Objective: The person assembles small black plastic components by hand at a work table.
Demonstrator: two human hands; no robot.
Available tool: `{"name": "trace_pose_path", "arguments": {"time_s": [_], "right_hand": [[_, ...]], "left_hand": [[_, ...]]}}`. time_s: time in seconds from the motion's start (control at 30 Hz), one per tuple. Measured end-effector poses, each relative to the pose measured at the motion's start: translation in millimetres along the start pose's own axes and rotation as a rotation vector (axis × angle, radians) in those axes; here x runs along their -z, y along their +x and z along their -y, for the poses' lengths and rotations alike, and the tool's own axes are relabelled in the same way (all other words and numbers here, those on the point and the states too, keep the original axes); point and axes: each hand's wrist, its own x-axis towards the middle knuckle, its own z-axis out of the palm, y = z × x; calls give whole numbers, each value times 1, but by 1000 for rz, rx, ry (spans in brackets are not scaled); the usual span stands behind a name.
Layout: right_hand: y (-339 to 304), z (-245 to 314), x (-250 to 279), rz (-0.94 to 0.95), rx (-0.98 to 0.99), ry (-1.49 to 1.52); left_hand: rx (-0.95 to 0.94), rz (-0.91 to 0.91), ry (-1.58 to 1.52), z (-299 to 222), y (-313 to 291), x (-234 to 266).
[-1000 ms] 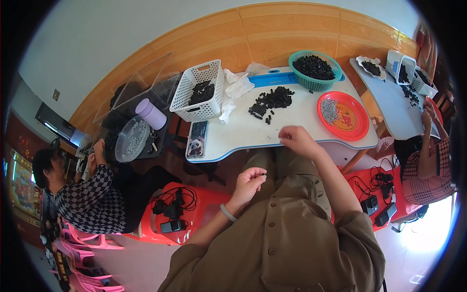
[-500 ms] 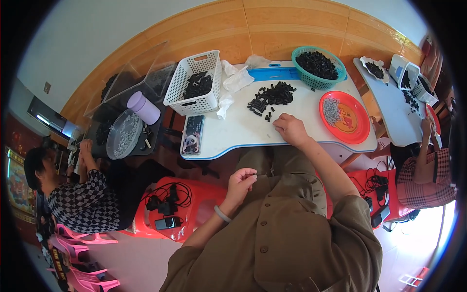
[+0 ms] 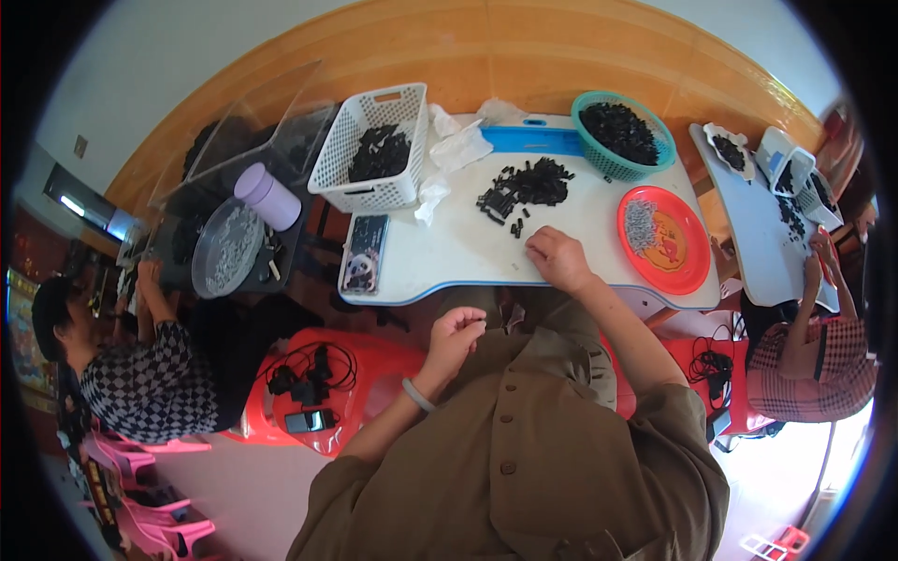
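Note:
My left hand (image 3: 453,342) is held off the table's front edge above my lap, thumb and fingertips pressed together; whatever is between them is too small to make out. On the white table (image 3: 435,257), near the front edge, rests my right hand (image 3: 558,257). Its fingers are curled together with the tips turned down, so anything in them is hidden. Beyond it lies a heap of small black tubular pieces (image 3: 535,181), with a few loose black pieces (image 3: 516,227) close to the fingertips. To the right, a red plate (image 3: 690,279) bears small silvery metal parts (image 3: 641,227).
A white basket (image 3: 369,197) and a green basket (image 3: 667,161) hold black pieces. A phone (image 3: 363,262) lies at the table's left, crumpled tissue (image 3: 465,150) behind. Co-workers sit at side tables; at left stand a lilac bottle (image 3: 269,198) and a clear bowl (image 3: 206,257).
The view has shifted a little. My left hand has risen slightly toward the table edge, still pinched. My right hand stays by the loose black pieces.

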Motion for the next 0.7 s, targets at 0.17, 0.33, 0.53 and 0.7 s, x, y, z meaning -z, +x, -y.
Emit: {"name": "trace_pose_path", "arguments": {"time_s": [0.17, 0.33, 0.53, 0.7], "right_hand": [[6, 13, 2, 29, 15, 193], [12, 24, -7, 87, 67, 166], [13, 20, -20, 125, 170, 65], [11, 17, -22, 79, 194, 35]], "left_hand": [[-15, -63, -8, -4, 9, 15], [0, -102, -37, -14, 13, 22], [-4, -134, -74, -16, 20, 18], [9, -109, -84, -22, 28, 11]]}}
